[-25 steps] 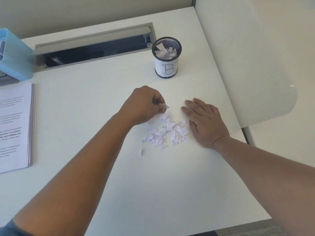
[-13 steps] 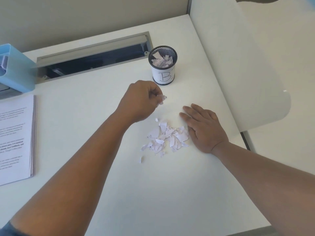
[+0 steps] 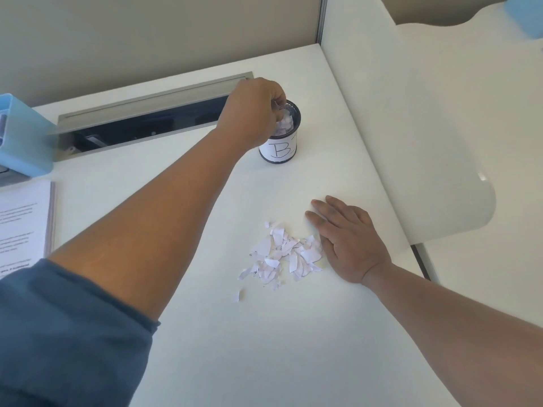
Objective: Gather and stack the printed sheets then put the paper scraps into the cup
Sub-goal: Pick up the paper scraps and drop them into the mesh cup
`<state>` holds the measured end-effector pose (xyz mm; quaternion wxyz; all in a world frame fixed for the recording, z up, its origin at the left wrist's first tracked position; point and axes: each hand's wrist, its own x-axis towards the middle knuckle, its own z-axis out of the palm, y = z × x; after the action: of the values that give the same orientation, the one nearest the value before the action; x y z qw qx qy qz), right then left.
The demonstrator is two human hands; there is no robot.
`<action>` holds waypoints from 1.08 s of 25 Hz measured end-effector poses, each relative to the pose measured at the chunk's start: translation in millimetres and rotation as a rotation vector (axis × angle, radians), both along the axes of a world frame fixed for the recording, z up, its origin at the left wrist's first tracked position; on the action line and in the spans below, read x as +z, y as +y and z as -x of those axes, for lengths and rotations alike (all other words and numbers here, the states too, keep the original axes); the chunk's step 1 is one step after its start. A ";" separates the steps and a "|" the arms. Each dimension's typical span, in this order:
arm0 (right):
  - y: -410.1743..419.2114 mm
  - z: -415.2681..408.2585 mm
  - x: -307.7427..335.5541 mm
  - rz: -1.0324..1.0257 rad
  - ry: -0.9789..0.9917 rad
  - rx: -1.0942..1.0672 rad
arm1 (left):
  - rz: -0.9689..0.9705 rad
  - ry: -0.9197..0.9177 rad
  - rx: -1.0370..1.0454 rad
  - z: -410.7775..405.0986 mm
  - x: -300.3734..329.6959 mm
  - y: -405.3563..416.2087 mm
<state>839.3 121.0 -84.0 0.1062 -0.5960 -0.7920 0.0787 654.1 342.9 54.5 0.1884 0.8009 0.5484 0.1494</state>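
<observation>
The left hand [image 3: 252, 113] has moved from the scraps [image 3: 283, 254] to the upright cup [image 3: 281, 139], fingers curled, contents hidden; the right hand [image 3: 349, 242] stays flat on the surface [image 3: 264, 348].

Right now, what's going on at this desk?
A person is moving torn paper into a mesh cup marked B. The left hand is over the cup's mouth, fingers curled down toward the scraps inside; whether it holds any is hidden. The right hand lies flat beside the scrap pile on the desk. The printed sheets sit stacked at the left.
</observation>
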 end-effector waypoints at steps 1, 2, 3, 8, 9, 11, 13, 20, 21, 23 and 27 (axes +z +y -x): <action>0.0 0.1 0.4 0.002 0.001 -0.001 | 0.009 0.029 -0.003 -1.0 1.3 2.4; 0.0 0.4 0.7 0.003 0.002 0.000 | 0.006 0.039 -0.002 -1.4 2.6 4.0; 0.0 0.4 0.7 0.004 0.003 0.002 | -0.007 0.028 0.001 -1.8 3.7 5.0; 0.0 0.0 0.9 -0.001 0.007 0.006 | 0.053 -0.221 0.061 -1.4 8.7 3.1; 0.0 0.0 0.8 -0.002 0.006 0.007 | 0.064 -0.230 0.050 0.6 8.4 1.6; -0.3 0.1 1.0 -0.003 0.000 0.008 | 0.041 -0.149 0.001 5.9 6.7 -1.6; 0.0 0.0 1.1 -0.004 -0.004 0.006 | -0.012 0.027 -0.049 9.3 3.2 -3.1; 0.2 0.0 -0.7 0.007 -0.005 -0.002 | -0.079 0.435 -0.099 -0.7 -7.2 -2.6; 0.1 0.1 -0.9 0.005 -0.004 -0.002 | -0.060 0.447 -0.115 -1.0 -8.4 -2.2; -0.1 0.0 -1.0 0.003 -0.002 0.001 | -0.037 0.454 -0.135 -1.3 -7.3 -1.3; 0.0 0.4 -1.2 -0.007 0.006 -0.002 | -0.134 0.264 -0.105 4.3 -3.1 -6.4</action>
<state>838.9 121.1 -85.3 0.1109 -0.5960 -0.7915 0.0774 649.8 336.5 51.4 0.0683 0.8519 0.5146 0.0690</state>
